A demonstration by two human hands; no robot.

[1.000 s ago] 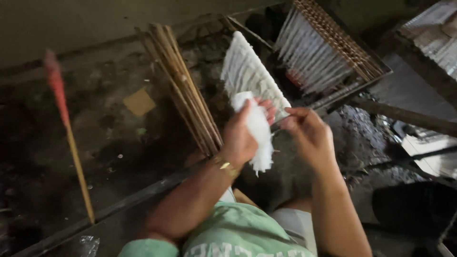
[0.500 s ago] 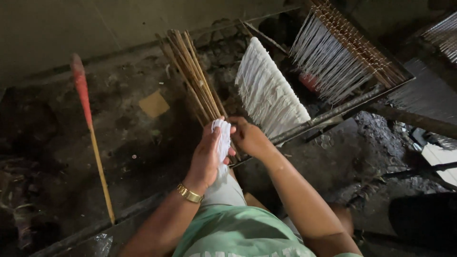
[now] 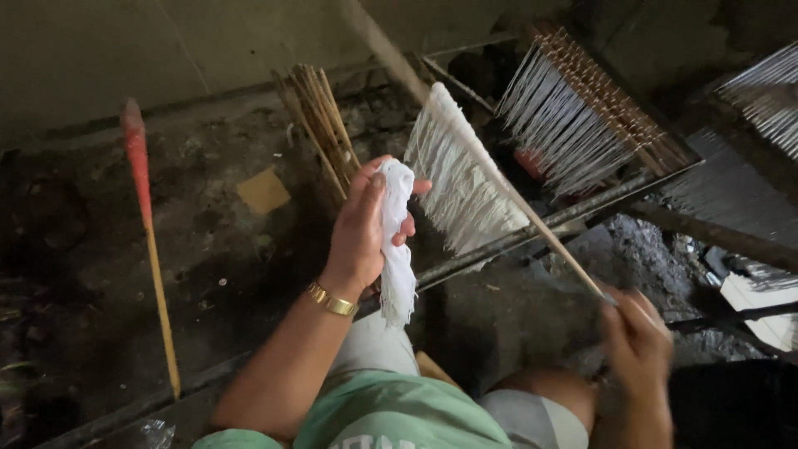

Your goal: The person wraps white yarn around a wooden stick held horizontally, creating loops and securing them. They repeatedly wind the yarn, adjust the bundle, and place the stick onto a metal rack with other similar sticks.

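- Dirty dark floor and a bare grey wall fill the place, seen from above the person's knees.
- Nearest is the right hand, low on the right side. It is blurry. It sits at the near end of a long thin pale wooden stick. Its fingers seem to be curled on that end, but the blur hides them, so I cannot tell for sure.
- A bit farther up is the left hand, with a gold bracelet on the wrist. Its fingers are wrapped around a soft white bundle of thread. The bundle stands up and down, and its loose end hangs below the hand.
- The stick runs slanting, from the right hand up and to the left. A white fringe of threads hangs from its far part.
- That fringe is just to the right of the left hand's fingers, very near the bundle. So the left hand is the closer one to the fringe. The right hand is far from it, down at the stick's end.
- Behind the left hand lies a bunch of thin brown sticks.
- Far left on the floor lies a long yellow stick with a red top.
- Far right, more white threads hang from a brown wooden frame.
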